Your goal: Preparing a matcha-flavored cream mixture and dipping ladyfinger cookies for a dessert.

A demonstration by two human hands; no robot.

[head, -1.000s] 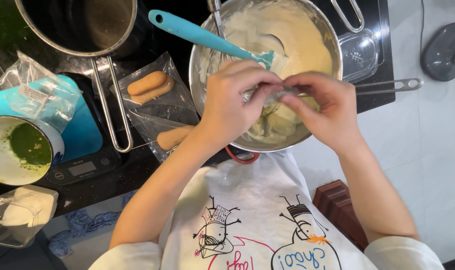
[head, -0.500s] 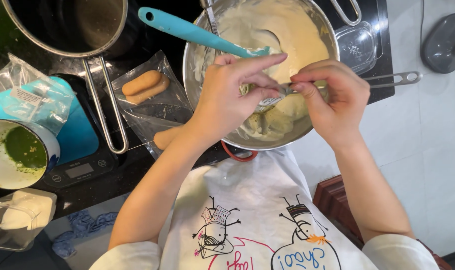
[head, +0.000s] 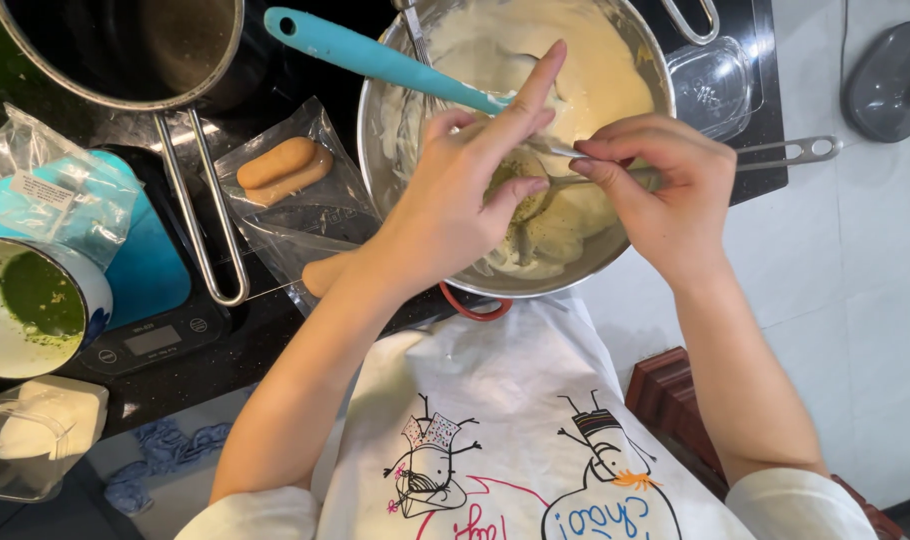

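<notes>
The right hand (head: 665, 195) pinches the thin handle of a metal spoon (head: 615, 178) between thumb and fingertips, fingers closed on it, the bowl end of the spoon pointing left into the mixing bowl. The left hand (head: 465, 200) meets it there: its fingers (head: 535, 95) are loosely spread, the forefinger stretched up and out, the thumb and lower fingers curled at the spoon's tip where a greenish lump sits — whether they grip the spoon or only touch it cannot be told. Both hands hover over the near half of a steel mixing bowl (head: 395, 215) filled with pale, creamy batter (head: 595, 70), swirled and thick. A spatula with a turquoise handle (head: 375, 58) leans in the bowl from the upper left, its blade hidden behind the left hand, and a whisk's wire handle shows just beside it at the top rim.

Left of the bowl, on the dark surface (head: 265, 330), lies a clear plastic packet (head: 285, 190) with finger-shaped sponge biscuits (head: 280, 165). A steel saucepan (head: 125, 50) stands further left, its long loop handle reaching down over a kitchen scale (head: 150, 335). At the far left sits a small cup with green powder paste (head: 30, 300) — below it, a clear tub holding a white block (head: 35, 430). A clear glass dish (head: 715, 80) stands right of the bowl. The person wears a white apron with cartoon figures (head: 505, 440).
</notes>
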